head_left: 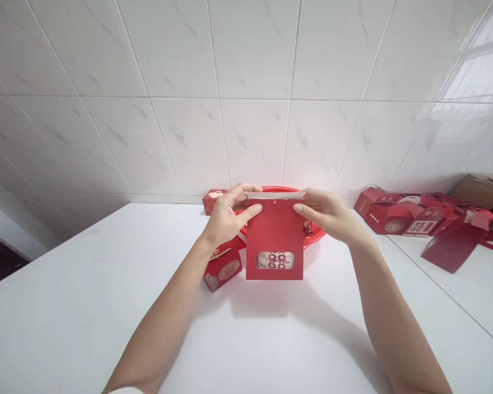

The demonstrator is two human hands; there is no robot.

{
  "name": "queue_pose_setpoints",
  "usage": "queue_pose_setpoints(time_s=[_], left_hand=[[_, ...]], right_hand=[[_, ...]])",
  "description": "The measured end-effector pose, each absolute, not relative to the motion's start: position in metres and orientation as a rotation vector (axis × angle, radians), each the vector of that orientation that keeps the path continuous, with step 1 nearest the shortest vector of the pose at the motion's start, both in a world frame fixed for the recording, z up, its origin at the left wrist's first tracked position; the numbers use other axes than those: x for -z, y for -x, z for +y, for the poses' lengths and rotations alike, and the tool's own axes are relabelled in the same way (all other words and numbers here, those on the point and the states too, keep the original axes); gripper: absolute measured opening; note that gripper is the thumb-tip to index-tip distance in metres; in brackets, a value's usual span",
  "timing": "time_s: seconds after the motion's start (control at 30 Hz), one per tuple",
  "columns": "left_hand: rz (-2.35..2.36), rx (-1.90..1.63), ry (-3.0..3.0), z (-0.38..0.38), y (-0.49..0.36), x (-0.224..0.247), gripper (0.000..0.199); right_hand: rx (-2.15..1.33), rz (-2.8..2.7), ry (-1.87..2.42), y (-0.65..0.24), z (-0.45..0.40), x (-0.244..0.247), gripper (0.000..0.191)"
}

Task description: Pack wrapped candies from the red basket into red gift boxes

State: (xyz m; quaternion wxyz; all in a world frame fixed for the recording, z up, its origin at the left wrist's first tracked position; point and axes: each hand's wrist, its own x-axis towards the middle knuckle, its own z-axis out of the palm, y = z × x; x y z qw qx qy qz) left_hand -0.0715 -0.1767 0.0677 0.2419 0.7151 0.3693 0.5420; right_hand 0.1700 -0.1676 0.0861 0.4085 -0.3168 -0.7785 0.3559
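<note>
A: In the head view, what is the left hand point(232, 216) doing?

B: It's gripping the upper left corner of a red packet point(274, 230), its thumb pressing on the front face and its fingers reaching behind.

A: And the right hand point(331, 213)?

B: It's doing much the same at the upper right corner, thumb in front, the other fingers mostly hiding behind.

A: Where is the packet sitting?

B: It's hanging upright between the two hands, in the middle of the view, and its shadow is falling on the white table point(86, 284) below. A pale strip point(276, 195) is running along its top edge, and a rounded window point(275, 260) near the bottom is showing a red-and-white pattern.

A: What's standing behind it?

B: A red basket point(318, 236) is peeking out on both sides, the packet covering most of it. A small box with a rope handle point(223, 268) is resting just beside the packet's left edge, and another red box point(213, 201) is standing by the tiled wall point(254, 65).

A: Anything to the right?

B: Several red boxes point(411, 213) are crowding together near the wall, a dark red flat piece point(452, 249) slanting in front.
</note>
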Motion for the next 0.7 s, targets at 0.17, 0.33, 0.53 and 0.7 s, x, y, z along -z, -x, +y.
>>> queue_pose_setpoints(time_s=[0.17, 0.33, 0.53, 0.7], left_hand=[[0.914, -1.505, -1.971, -0.1726, 0.0698, -0.0638, 0.015], [0.911, -1.515, -1.981, -0.1725, 0.067, -0.0603, 0.014], [0.896, -1.476, -1.98, -0.1739, 0.069, -0.0616, 0.013], [0.846, -1.365, -2.057, -0.1776, 0.0724, -0.0657, 0.023]], right_hand=[[-0.885, -1.958, 0.848, -0.1688, -0.1709, -0.0872, 0.043], [-0.886, -1.948, 0.878, -0.1703, -0.1692, -0.0867, 0.042], [-0.857, -1.938, 0.886, -0.1721, -0.166, -0.0852, 0.034], [-0.806, -1.932, 0.885, -0.1744, -0.1673, -0.0872, 0.031]])
